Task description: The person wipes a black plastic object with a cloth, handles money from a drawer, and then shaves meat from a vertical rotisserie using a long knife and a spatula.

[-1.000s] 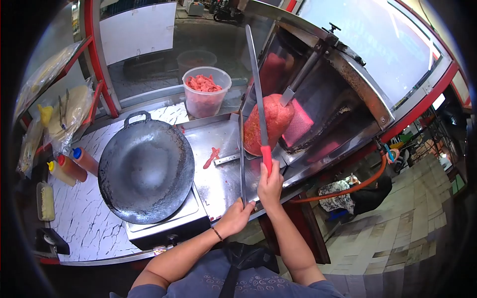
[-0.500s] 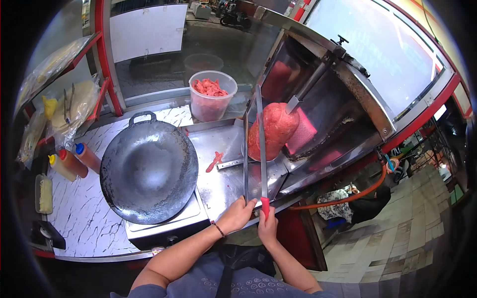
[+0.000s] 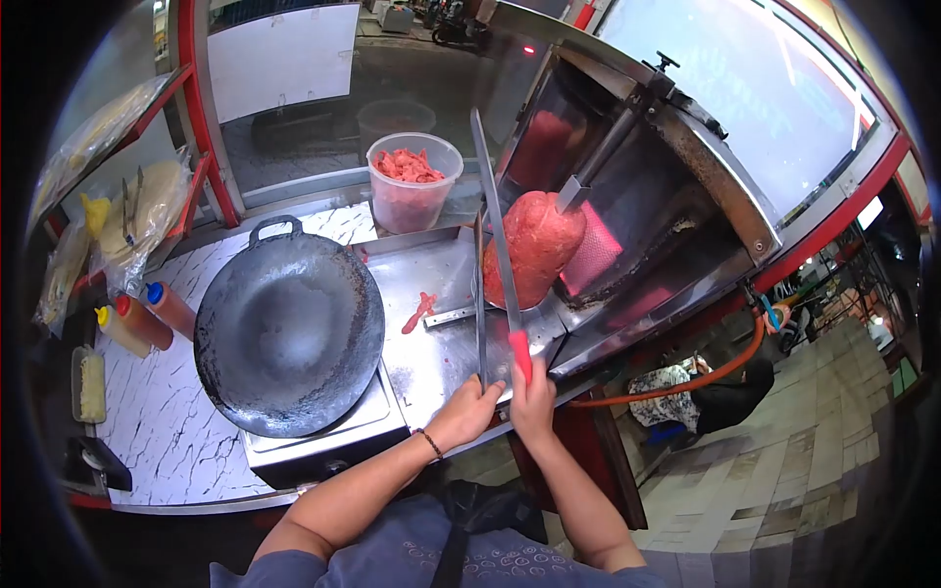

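My right hand (image 3: pixel 532 404) is closed around the red handle of a long knife (image 3: pixel 501 240). The blade points away from me and leans left, overlapping the left edge of the meat cone (image 3: pixel 541 245) in this view. A long, thin, dark sharpening steel (image 3: pixel 480 314) is gripped in my left hand (image 3: pixel 469 412), beside the knife and nearly upright in view. The reddish meat sits on a spit (image 3: pixel 613 147) in front of the grill. Below the meat, a metal tray (image 3: pixel 446 358) carries a few meat scraps (image 3: pixel 420 312).
A black wok (image 3: pixel 294 333) rests on a stove at left. Behind the tray stands a plastic bucket (image 3: pixel 417 196) of sliced meat. Sauce bottles (image 3: pixel 144 323) and a small container (image 3: pixel 89 387) line the left counter. An orange hose (image 3: pixel 720 370) runs right; a person (image 3: pixel 701 402) is beyond.
The knife has tilted further left, its tip swinging away from me and its handle rising slightly with my right hand. The camera view has shifted a little.
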{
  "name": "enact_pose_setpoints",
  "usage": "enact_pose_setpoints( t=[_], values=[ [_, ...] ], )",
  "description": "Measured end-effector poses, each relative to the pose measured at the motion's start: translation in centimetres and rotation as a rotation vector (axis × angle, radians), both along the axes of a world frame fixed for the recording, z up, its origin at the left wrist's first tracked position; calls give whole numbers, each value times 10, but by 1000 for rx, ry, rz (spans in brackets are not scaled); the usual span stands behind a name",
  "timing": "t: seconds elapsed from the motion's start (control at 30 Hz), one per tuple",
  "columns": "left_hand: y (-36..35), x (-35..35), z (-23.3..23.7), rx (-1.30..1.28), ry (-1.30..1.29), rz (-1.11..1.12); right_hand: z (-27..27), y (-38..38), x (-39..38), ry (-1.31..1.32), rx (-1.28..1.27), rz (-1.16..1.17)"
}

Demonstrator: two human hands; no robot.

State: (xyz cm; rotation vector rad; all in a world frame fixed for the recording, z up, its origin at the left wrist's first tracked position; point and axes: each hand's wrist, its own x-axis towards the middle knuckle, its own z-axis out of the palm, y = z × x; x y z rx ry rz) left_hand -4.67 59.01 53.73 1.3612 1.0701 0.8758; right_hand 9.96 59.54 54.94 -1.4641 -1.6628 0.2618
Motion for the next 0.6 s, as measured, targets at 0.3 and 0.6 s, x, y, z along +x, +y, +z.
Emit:
enact_pose_setpoints(
  t=[0.3, 0.6],
  values=[
    [-15, -3, -2, -60, 36, -112, 14, 38, -21, 6, 154, -55],
    [-4, 5, -28, 25, 82, -18, -22, 6, -9, 3, -39, -78]
  ],
)
